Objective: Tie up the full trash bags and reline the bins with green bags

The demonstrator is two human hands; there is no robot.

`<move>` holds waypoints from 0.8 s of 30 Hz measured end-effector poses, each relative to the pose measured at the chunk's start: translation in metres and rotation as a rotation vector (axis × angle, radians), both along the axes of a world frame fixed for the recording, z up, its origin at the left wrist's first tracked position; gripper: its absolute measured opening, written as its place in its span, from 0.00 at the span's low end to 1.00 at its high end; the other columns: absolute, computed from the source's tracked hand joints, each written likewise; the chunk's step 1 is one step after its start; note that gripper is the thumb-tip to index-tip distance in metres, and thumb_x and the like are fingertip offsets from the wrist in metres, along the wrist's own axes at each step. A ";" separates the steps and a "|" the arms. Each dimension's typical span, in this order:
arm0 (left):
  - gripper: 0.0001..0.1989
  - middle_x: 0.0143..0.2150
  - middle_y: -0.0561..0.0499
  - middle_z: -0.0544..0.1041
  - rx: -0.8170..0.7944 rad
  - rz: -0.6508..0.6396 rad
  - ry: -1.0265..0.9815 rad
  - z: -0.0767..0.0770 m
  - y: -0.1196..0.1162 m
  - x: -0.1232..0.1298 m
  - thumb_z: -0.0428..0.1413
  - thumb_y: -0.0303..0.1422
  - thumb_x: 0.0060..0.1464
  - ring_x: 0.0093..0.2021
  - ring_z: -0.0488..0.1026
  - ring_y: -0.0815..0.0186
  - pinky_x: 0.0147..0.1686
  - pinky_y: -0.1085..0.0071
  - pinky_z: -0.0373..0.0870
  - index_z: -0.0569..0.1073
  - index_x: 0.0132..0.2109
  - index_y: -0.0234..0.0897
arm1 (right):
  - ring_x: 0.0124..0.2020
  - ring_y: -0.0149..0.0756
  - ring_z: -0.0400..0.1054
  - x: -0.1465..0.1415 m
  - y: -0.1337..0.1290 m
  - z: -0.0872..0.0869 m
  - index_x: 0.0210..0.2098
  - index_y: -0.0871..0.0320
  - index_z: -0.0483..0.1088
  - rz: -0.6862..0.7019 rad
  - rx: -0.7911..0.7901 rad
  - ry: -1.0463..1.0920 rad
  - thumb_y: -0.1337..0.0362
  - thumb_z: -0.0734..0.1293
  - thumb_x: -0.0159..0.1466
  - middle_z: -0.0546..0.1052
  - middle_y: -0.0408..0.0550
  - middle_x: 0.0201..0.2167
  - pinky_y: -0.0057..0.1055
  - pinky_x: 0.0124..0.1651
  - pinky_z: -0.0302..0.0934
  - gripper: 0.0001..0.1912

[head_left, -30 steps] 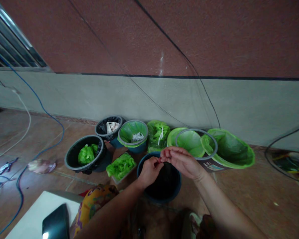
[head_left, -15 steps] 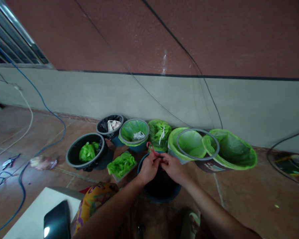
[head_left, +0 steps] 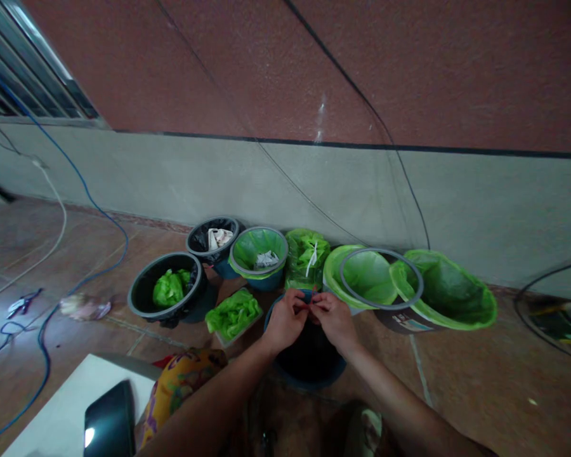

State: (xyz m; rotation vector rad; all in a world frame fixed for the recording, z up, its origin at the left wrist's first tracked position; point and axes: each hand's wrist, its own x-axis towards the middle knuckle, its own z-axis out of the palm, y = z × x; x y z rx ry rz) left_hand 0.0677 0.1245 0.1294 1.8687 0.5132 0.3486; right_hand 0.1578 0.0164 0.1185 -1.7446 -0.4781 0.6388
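Note:
My left hand (head_left: 287,320) and my right hand (head_left: 333,319) meet above the far rim of a dark bin (head_left: 309,355). Fingers of both are pinched on a thin red tie (head_left: 309,306), mostly hidden between them. The bin stands right below the hands, its inside very dark. Just behind it is a clear container with green bags and a white strip (head_left: 308,257). To the left of the bin lies a tray of crumpled green bags (head_left: 233,315).
Lined bins stand along the wall: a black-lined one (head_left: 164,285), a green-lined one (head_left: 259,254) and a large green-lined one (head_left: 442,292). A grey ring (head_left: 380,304) rests across two bins. A phone (head_left: 109,419) lies on a white surface at lower left. Cables cross the floor.
The red loop that stood up above my fingers has dropped and is now mostly hidden between them. Both hands stay pinched together over the bin. The view has shifted slightly.

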 end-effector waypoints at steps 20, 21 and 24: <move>0.14 0.33 0.47 0.74 0.478 -0.027 0.136 0.003 -0.002 -0.004 0.46 0.23 0.55 0.36 0.70 0.65 0.39 0.70 0.65 0.76 0.35 0.38 | 0.35 0.38 0.71 0.001 -0.003 0.015 0.33 0.55 0.74 0.234 -0.118 -0.393 0.66 0.59 0.60 0.79 0.46 0.33 0.35 0.42 0.62 0.11; 0.13 0.33 0.47 0.74 0.464 -0.007 0.147 0.003 -0.002 -0.004 0.47 0.23 0.55 0.35 0.70 0.65 0.39 0.70 0.65 0.76 0.35 0.37 | 0.35 0.38 0.71 0.001 -0.003 0.014 0.33 0.55 0.73 0.231 -0.123 -0.411 0.66 0.59 0.60 0.78 0.46 0.33 0.35 0.42 0.62 0.11; 0.13 0.32 0.49 0.76 0.335 0.039 0.163 0.001 0.002 -0.001 0.49 0.24 0.53 0.34 0.71 0.65 0.37 0.71 0.65 0.78 0.32 0.37 | 0.36 0.38 0.71 0.000 -0.002 0.011 0.33 0.54 0.72 0.234 -0.129 -0.480 0.66 0.59 0.61 0.78 0.47 0.34 0.36 0.43 0.61 0.10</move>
